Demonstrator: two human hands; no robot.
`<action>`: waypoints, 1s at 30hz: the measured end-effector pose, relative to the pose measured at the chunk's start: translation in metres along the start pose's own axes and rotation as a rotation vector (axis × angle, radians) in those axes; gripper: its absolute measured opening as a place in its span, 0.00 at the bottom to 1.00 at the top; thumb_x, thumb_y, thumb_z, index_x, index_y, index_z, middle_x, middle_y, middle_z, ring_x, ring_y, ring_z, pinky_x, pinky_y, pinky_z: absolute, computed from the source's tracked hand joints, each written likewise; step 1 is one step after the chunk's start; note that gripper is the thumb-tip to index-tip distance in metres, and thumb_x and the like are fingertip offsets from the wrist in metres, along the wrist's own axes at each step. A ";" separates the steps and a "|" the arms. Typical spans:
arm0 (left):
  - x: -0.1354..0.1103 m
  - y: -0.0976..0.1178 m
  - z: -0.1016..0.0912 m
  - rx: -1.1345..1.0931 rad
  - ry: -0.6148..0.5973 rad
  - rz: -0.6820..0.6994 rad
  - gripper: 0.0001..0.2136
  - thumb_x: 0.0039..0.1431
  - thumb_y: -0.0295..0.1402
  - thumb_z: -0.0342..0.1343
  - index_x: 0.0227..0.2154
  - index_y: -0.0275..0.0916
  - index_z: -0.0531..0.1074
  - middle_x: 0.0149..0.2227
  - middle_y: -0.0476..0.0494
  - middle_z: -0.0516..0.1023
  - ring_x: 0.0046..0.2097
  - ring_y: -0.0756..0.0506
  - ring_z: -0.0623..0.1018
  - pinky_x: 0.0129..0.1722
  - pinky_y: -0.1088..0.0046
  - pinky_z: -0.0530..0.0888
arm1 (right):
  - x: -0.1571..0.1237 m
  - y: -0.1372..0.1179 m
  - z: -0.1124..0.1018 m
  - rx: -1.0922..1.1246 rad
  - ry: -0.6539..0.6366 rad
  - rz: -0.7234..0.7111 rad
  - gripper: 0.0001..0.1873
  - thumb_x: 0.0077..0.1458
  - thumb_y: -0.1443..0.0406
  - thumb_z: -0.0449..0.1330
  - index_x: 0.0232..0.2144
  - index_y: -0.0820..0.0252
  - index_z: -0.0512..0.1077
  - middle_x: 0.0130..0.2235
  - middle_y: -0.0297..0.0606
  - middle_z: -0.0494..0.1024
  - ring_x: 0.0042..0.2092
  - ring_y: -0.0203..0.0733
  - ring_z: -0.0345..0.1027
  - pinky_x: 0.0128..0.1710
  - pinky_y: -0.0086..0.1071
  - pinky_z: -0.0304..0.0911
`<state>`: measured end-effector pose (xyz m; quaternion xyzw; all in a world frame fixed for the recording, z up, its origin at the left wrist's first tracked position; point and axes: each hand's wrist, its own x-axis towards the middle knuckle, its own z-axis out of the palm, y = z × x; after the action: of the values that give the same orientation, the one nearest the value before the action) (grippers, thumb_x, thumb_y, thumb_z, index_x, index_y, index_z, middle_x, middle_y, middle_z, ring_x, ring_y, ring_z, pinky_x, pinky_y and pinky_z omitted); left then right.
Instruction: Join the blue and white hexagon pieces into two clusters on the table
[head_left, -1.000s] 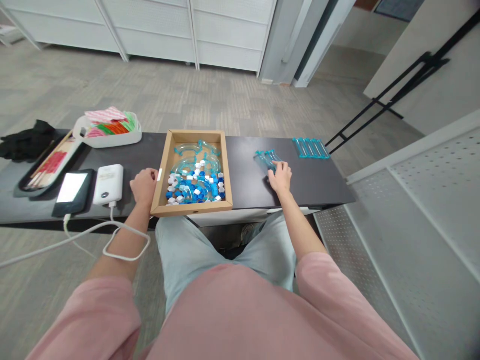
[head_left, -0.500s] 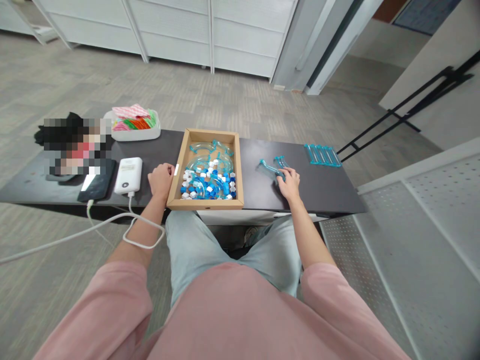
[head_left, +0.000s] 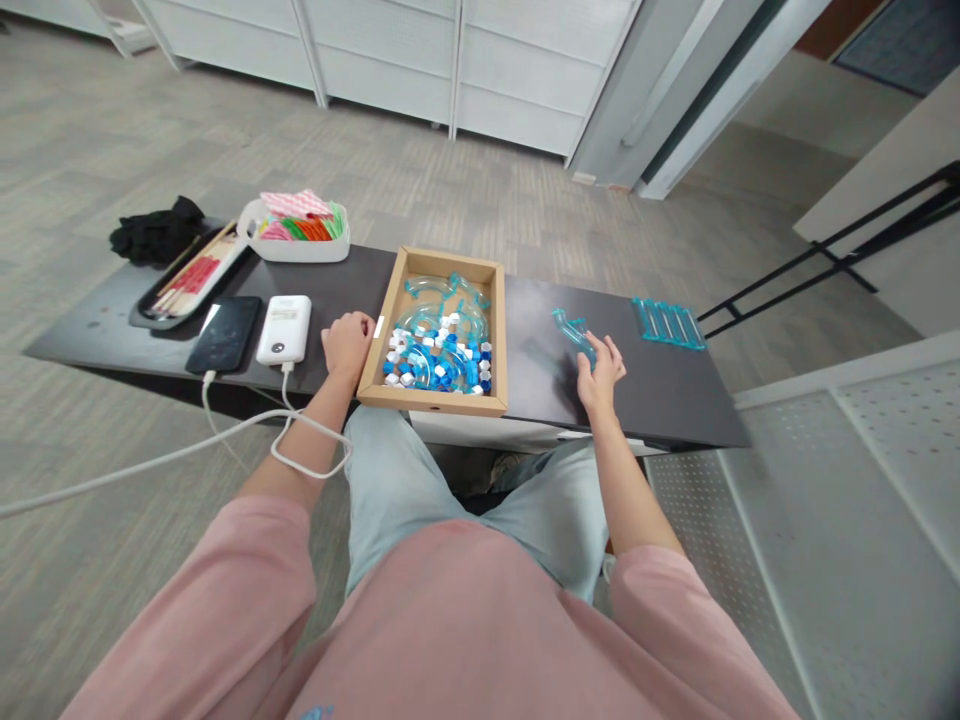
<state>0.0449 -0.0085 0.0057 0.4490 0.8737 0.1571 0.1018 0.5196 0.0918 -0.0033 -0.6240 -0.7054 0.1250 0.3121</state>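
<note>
Between the thumb and fingers of my right hand [head_left: 600,374] is a clear blue curved tube piece [head_left: 574,335], held tilted above the dark table. Another small blue piece shows just behind it, partly covered. My left hand [head_left: 348,344] rests with curled fingers beside the left wall of a cardboard tray [head_left: 385,318]; whether anything is inside those fingers is hidden. The tray contains clear curved tubes [head_left: 426,287] in its far part and many blue and white connector pieces [head_left: 442,368] in its near part. To the right, several straight blue tubes [head_left: 670,323] lie in a row.
Left of the tray, a white power bank [head_left: 285,330] and a phone [head_left: 223,334] lie with white cables [head_left: 172,465] crossing my left forearm. Behind them are a black tray [head_left: 146,312] of sticks, a white basket [head_left: 304,249] of colourful items and black cloth [head_left: 157,230].
My right hand has raised the curved tube piece and tilted it more steeply. My left hand stays by the tray, while the whole view has shifted slightly.
</note>
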 end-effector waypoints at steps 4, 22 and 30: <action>-0.001 0.001 0.000 0.002 0.009 0.005 0.19 0.81 0.35 0.45 0.53 0.42 0.83 0.61 0.28 0.86 0.63 0.30 0.80 0.60 0.54 0.68 | -0.003 -0.027 0.005 0.000 -0.053 -0.086 0.36 0.72 0.52 0.49 0.75 0.50 0.74 0.75 0.62 0.79 0.76 0.76 0.64 0.75 0.71 0.53; 0.000 0.000 0.001 0.015 0.000 0.009 0.18 0.82 0.37 0.44 0.51 0.43 0.82 0.61 0.30 0.86 0.64 0.31 0.81 0.60 0.55 0.69 | 0.002 -0.099 0.024 0.015 -0.415 -0.500 0.34 0.81 0.47 0.54 0.81 0.48 0.71 0.72 0.51 0.83 0.74 0.66 0.74 0.77 0.62 0.63; 0.003 -0.003 0.006 0.012 0.016 0.015 0.19 0.82 0.36 0.45 0.53 0.42 0.83 0.61 0.29 0.86 0.64 0.31 0.81 0.60 0.54 0.69 | 0.019 0.054 0.002 -0.199 -0.047 0.028 0.36 0.59 0.50 0.66 0.67 0.53 0.82 0.72 0.62 0.78 0.71 0.78 0.71 0.71 0.76 0.65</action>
<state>0.0433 -0.0067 -0.0014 0.4550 0.8719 0.1563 0.0910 0.5609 0.1204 -0.0301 -0.6584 -0.7129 0.0734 0.2301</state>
